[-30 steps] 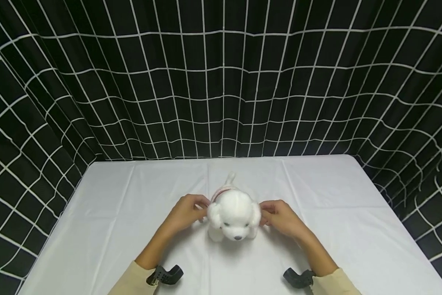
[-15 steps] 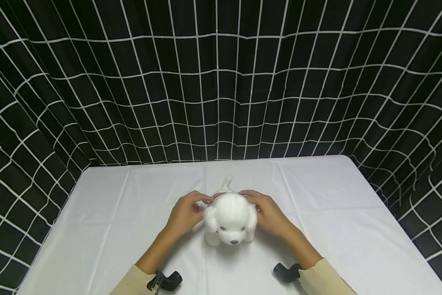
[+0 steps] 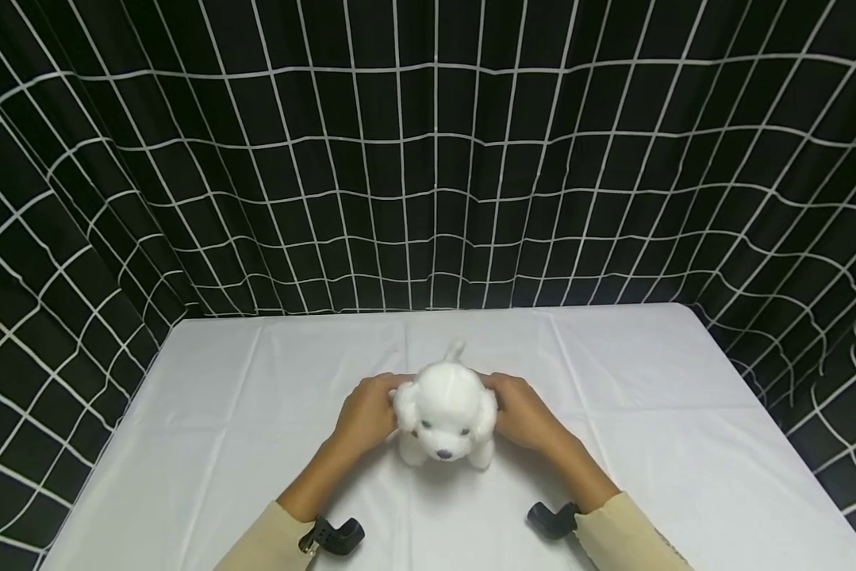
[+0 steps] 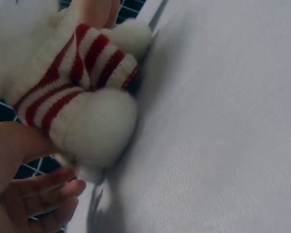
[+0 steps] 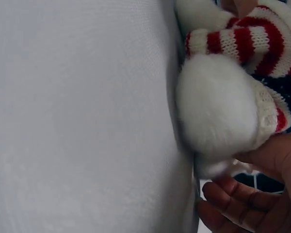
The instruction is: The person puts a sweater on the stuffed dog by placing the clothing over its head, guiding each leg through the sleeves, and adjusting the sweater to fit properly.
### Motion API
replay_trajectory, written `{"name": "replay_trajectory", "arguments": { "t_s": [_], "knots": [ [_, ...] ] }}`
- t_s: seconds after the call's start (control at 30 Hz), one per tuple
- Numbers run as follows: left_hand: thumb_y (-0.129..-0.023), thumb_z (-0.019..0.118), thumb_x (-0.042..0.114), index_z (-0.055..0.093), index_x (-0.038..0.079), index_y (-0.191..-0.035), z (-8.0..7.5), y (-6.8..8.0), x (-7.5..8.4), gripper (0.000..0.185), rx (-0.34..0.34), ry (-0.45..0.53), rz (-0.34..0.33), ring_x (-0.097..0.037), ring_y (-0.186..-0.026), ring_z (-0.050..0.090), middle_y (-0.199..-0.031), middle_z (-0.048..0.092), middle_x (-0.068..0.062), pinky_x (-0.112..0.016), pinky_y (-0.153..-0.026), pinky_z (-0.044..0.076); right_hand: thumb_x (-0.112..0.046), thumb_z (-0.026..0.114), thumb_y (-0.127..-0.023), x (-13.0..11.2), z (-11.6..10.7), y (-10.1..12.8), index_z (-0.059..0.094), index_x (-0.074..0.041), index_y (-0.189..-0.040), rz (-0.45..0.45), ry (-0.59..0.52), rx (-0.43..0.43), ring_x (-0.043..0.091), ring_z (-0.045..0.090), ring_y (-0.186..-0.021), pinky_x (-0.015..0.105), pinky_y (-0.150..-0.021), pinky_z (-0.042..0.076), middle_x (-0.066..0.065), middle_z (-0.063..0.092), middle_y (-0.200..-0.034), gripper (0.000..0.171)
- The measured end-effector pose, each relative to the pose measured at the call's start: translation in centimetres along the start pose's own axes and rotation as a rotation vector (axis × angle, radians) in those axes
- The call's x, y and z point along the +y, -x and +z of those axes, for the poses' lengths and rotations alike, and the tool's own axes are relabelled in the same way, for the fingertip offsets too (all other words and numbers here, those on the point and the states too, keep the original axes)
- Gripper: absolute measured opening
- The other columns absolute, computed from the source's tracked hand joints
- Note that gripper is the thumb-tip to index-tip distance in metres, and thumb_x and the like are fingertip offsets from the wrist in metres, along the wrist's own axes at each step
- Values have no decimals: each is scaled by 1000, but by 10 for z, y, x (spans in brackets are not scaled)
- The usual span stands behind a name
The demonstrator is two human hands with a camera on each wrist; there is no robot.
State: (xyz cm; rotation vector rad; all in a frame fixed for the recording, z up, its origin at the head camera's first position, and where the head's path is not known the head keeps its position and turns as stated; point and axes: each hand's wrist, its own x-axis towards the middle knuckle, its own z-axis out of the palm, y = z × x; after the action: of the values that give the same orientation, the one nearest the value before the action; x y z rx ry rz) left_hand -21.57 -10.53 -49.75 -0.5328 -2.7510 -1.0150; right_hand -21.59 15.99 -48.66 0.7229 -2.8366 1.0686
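— Sleeves and wrist mounts nearest; beyond them, what do the hands hold?

— Left hand (image 3: 366,412) and right hand (image 3: 520,412) each close a grip on a flank of the plush dog (image 3: 445,412), which stands mid-worktop (image 3: 220,444), facing the near edge.

— And its clothing?

— A red-and-white striped sweater (image 4: 82,73) covers the body; fingers (image 5: 233,204) curl beside the paw.

— How best to manage it?

— Probably with even pressure from both sides, so the soft toy stays upright. The checked curtain (image 3: 428,159) hangs farthest back.
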Motion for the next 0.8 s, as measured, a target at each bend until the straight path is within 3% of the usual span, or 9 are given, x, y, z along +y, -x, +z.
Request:
{"name": "replay_trajectory", "arguments": {
  "t_s": [0.2, 0.23, 0.33, 0.4, 0.47, 0.57, 0.7, 0.8],
  "knots": [
    [-80, 68, -8, 75, 11, -117, 2, -5, -4, 42, -4, 180, 0, -13, -61, 60, -91, 74, -7, -29, -58, 52, -8, 77, -87, -2, 2, -2, 68, -3, -129, -32, -39, 40, 32, 68, -113, 48, -100, 51, 13, 73, -117, 43],
    [-80, 68, -8, 75, 10, -117, 2, -5, -6, 42, -4, 198, -12, -14, -63, 62, -92, 74, -8, -30, -59, 54, -7, 76, -88, -2, 3, -2, 68, -3, -129, -37, -46, 41, 32, 67, -114, 48, -100, 51, 12, 72, -119, 42],
    [-83, 73, 0, 78, 10, -113, 2, -5, -11, 33, -20, 206, -40, -21, -86, 72, -100, 77, -9, -37, -80, 58, -6, 74, -88, -2, 3, -2, 67, -5, -131, -36, -52, 43, 28, 68, -114, 48, -100, 51, 11, 71, -123, 44],
    [-86, 76, 6, 79, 11, -111, 2, -4, -14, 26, -45, 181, -35, -25, -100, 72, -105, 77, -8, -43, -90, 56, -5, 74, -87, -1, 2, -1, 66, -5, -133, -7, -62, 33, 24, 71, -93, 44, -86, 57, 10, 75, -106, 47],
    [-88, 77, 11, 79, 12, -111, 2, -4, -16, 23, -72, 145, -22, -25, -107, 70, -109, 76, -6, -45, -96, 54, -5, 74, -86, 0, 2, -1, 65, -6, -135, 23, -70, 23, 17, 62, -69, 37, -68, 56, 7, 72, -85, 50],
    [-87, 76, 9, 78, 12, -113, 2, -3, -15, 26, -82, 103, 2, -23, -91, 69, -100, 76, -7, -43, -82, 56, -6, 74, -86, 2, 2, 1, 64, -7, -136, 47, -65, 23, 12, 46, -57, 32, -55, 45, 4, 63, -71, 51],
    [-86, 76, 4, 76, 12, -120, 2, -5, -9, 35, -36, 102, 58, -20, -91, 67, -99, 72, -3, -41, -82, 55, -6, 72, -87, 2, 3, 3, 65, -7, -134, -5, -35, 104, 14, 61, -79, 35, -70, 54, 5, 71, -96, 48],
    [-88, 75, 2, 73, 13, -125, 3, -9, -6, 39, -21, 120, 121, -19, -102, 67, -108, 70, -1, -40, -90, 54, -7, 73, -89, -1, 3, 1, 68, -10, -132, -65, -2, 137, 20, 65, -93, 41, -79, 55, 4, 69, -110, 43]
  ]
}}
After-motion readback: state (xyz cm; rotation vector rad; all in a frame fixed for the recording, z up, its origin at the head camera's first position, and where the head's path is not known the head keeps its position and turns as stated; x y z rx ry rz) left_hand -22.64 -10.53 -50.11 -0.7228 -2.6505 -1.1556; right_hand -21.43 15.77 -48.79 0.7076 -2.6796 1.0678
